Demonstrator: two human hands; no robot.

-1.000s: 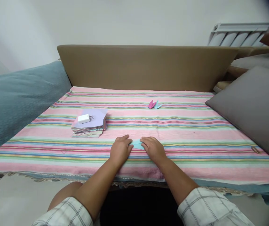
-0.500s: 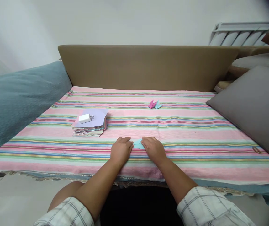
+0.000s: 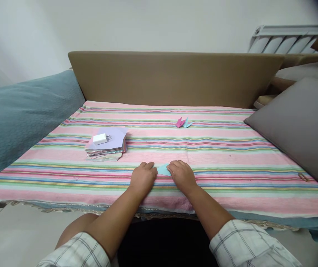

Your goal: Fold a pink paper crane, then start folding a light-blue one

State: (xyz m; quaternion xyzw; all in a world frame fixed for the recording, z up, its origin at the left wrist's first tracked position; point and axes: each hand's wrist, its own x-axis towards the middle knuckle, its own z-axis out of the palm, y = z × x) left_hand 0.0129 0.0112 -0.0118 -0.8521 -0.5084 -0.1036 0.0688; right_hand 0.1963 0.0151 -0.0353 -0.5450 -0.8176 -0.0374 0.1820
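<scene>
A small light-blue folded paper (image 3: 163, 170) lies on the striped cloth (image 3: 214, 157) between my two hands. My left hand (image 3: 143, 178) is closed on its left end, fingertips pressed together. On the right end, my right hand (image 3: 181, 175) grips the same paper with bent fingers. Farther back on the cloth, a pink folded paper piece (image 3: 180, 123) touches a light-blue folded piece (image 3: 187, 123). To the left sits a stack of coloured paper sheets (image 3: 116, 138), with a white plug adapter (image 3: 100, 139) on top.
A blue-covered armrest (image 3: 31, 111) borders the left side. Grey cushions (image 3: 300, 115) lie on the right, near a small brown ring-like object (image 3: 303, 177). The brown backrest (image 3: 170, 79) stands behind the cloth.
Both hands stay on the light-blue paper, with only a very slight shift of the fingers. The surrounding objects have not moved.
</scene>
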